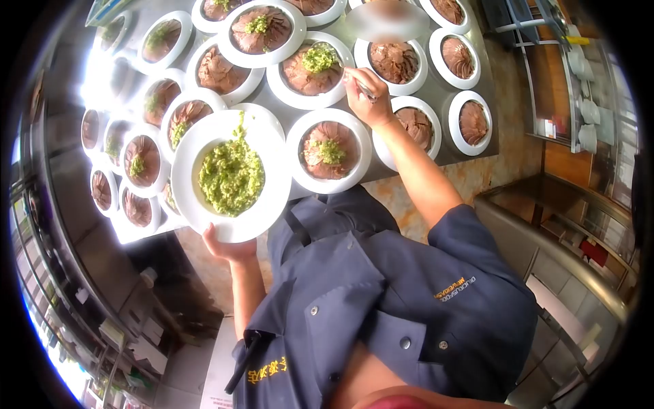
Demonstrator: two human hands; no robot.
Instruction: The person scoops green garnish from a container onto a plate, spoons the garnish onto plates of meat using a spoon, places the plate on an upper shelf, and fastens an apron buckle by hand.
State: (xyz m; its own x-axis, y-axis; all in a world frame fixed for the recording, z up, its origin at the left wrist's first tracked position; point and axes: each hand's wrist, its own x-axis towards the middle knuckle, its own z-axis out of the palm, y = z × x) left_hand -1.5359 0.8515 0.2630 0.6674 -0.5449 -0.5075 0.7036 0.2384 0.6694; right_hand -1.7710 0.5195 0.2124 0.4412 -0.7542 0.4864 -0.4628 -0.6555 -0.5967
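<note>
In the head view, my left hand grips the lower rim of a wide white plate tilted toward me. Chopped green garnish is heaped in the plate's middle and trails up toward its rim. My right hand is closed round a thin metal spoon, its tip hard to make out. The hand hovers at the right edge of a white dish of sliced brown meat, topped by a green mound. Just below it stands another garnished meat dish.
Many similar dishes crowd the metal table; some, such as the right-hand meat dish, show no green. One dish rests overlapping its neighbours. To the right are a shelf with white crockery and a metal rail.
</note>
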